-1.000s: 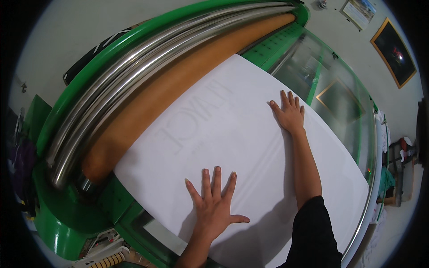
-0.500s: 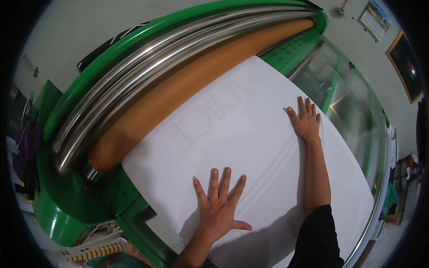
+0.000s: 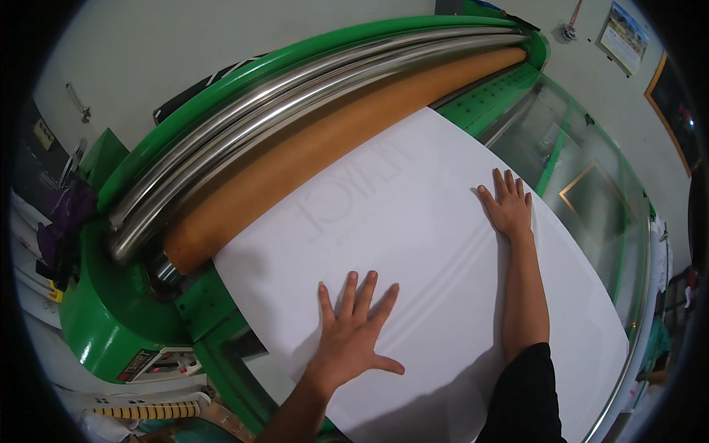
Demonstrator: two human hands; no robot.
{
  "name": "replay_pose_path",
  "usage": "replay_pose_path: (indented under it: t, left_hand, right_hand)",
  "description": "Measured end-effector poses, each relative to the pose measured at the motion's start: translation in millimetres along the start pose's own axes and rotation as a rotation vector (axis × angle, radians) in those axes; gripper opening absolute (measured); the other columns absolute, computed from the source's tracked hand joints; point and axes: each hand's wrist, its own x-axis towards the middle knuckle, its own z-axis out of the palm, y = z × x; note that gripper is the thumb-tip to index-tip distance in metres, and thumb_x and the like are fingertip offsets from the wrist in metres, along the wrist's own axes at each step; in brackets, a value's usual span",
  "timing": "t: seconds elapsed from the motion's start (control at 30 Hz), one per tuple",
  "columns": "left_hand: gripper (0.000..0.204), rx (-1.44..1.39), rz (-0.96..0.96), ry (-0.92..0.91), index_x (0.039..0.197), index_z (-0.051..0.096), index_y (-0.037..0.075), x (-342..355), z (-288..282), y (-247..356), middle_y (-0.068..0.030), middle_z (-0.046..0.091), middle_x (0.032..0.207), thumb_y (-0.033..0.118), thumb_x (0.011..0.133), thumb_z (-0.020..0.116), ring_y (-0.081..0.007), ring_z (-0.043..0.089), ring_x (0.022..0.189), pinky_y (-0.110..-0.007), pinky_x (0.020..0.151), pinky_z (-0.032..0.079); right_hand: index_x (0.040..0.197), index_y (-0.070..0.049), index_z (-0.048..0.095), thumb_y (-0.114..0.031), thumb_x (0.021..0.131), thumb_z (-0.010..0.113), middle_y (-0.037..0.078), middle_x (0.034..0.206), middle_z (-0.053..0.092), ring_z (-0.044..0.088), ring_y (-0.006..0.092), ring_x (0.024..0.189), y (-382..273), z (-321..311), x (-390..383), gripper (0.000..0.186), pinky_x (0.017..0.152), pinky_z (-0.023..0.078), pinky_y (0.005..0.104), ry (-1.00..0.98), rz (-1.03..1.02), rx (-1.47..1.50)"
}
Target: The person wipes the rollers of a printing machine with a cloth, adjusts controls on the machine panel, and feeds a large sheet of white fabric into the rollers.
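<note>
A large white sheet (image 3: 436,303) with faint, pale lettering showing on it lies along an orange-brown roller (image 3: 332,129) of a green machine. My left hand (image 3: 351,336) is spread flat on the lower-middle part of this sheet, fingers apart, holding nothing. Farther up, my right hand (image 3: 508,210) also lies open on the paper close to its right edge, fingertips resting on the surface, with my forearm stretched across the sheet.
Two steel bars (image 3: 317,83) run above the roller inside the green frame (image 3: 100,332). A clear panel (image 3: 602,251) flanks the sheet on the right. Purple cloth (image 3: 63,218) hangs at far left. A calendar (image 3: 620,40) and a dark framed board (image 3: 668,103) are on the wall.
The view has turned slightly, so the machine and sheet appear shifted right and tilted a little. Both hands remain spread on the sheet, with at most a slight shift of the left.
</note>
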Motion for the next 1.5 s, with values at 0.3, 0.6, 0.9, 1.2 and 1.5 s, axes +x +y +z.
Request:
replay_pose_path:
  t: [0.3, 0.6, 0.9, 1.2, 1.5]
  left_hand:
    - [0.078, 0.069, 0.230, 0.355, 0.153, 0.052, 0.003, 182, -52, -66, -0.0231, 0.050, 0.156, 0.054, 0.098, 0.069, -0.0378, 0.040, 0.150, -0.051, 0.126, 0.028]
    - [0.084, 0.212, 0.030, 0.148, 0.167, 0.034, 0.016, 213, -31, -102, -0.0194, 0.022, 0.175, 0.067, 0.103, 0.049, -0.0382, 0.012, 0.164, -0.056, 0.132, 0.009]
    - [0.083, 0.234, 0.060, 0.191, 0.166, 0.037, 0.015, 130, -27, -121, -0.0237, 0.026, 0.172, 0.063, 0.101, 0.058, -0.0430, 0.019, 0.161, -0.060, 0.130, 0.010]
    - [0.086, 0.229, -0.047, 0.190, 0.166, 0.036, 0.019, 29, -10, -93, -0.0191, 0.026, 0.173, 0.070, 0.100, 0.053, -0.0426, 0.019, 0.161, -0.065, 0.129, 0.009]
    - [0.084, -0.065, -0.127, 0.270, 0.156, 0.051, 0.010, 42, -52, -99, -0.0228, 0.040, 0.164, 0.064, 0.093, 0.068, -0.0425, 0.028, 0.156, -0.063, 0.126, 0.017]
  right_hand:
    - [0.167, -0.024, 0.034, -0.077, 0.099, 0.042, 0.011, 0.175, 0.026, 0.018, 0.0362, 0.163, -15, -5, -1, 0.086, 0.131, 0.014, 0.0579, -0.013, 0.021, -0.028]
    - [0.167, -0.025, 0.035, -0.080, 0.098, 0.041, 0.012, 0.175, 0.027, 0.019, 0.0376, 0.163, -9, -4, 3, 0.088, 0.130, 0.015, 0.0603, -0.004, 0.029, -0.028]
    - [0.167, -0.025, 0.036, -0.081, 0.097, 0.042, 0.011, 0.176, 0.026, 0.019, 0.0381, 0.163, -21, -6, 4, 0.090, 0.129, 0.015, 0.0612, -0.001, 0.051, -0.047]
    - [0.168, -0.026, 0.034, -0.079, 0.097, 0.043, 0.009, 0.176, 0.025, 0.017, 0.0365, 0.164, -27, -10, 1, 0.089, 0.129, 0.014, 0.0618, -0.028, 0.062, -0.053]
    - [0.168, -0.029, 0.030, -0.078, 0.098, 0.043, 0.009, 0.177, 0.024, 0.015, 0.0367, 0.164, -22, -4, 7, 0.087, 0.130, 0.014, 0.0624, -0.029, 0.071, -0.070]
